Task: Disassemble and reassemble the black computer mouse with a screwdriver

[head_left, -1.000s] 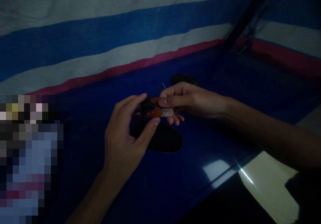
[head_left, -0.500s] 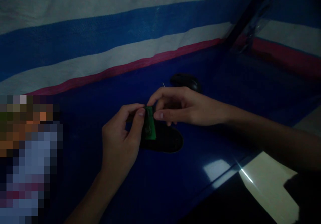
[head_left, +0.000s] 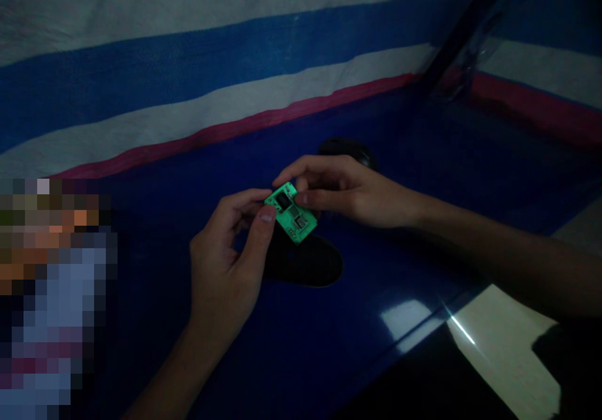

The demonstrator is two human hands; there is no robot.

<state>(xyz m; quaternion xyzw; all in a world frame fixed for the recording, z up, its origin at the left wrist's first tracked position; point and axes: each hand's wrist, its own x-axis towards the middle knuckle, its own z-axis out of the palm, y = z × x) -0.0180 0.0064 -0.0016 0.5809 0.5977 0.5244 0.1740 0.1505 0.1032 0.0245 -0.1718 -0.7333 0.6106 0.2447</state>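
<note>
A small green circuit board (head_left: 290, 214) with dark chips on its face is held above the blue surface in dim light. My left hand (head_left: 229, 262) pinches its near left corner between thumb and forefinger. My right hand (head_left: 342, 190) grips its upper right edge with curled fingers. Directly below the board lies a flat black oval piece (head_left: 305, 262) on the blue surface (head_left: 329, 345).
A second dark rounded object (head_left: 348, 149) sits just behind my right hand. A striped white, blue and red sheet (head_left: 188, 81) rises at the back. A pale patch of floor (head_left: 508, 345) shows at the lower right. The lower left is blurred out.
The board was turned over in my fingers: its reddish side faced up one second ago, it stood on edge half a second ago, and its green face is up now.
</note>
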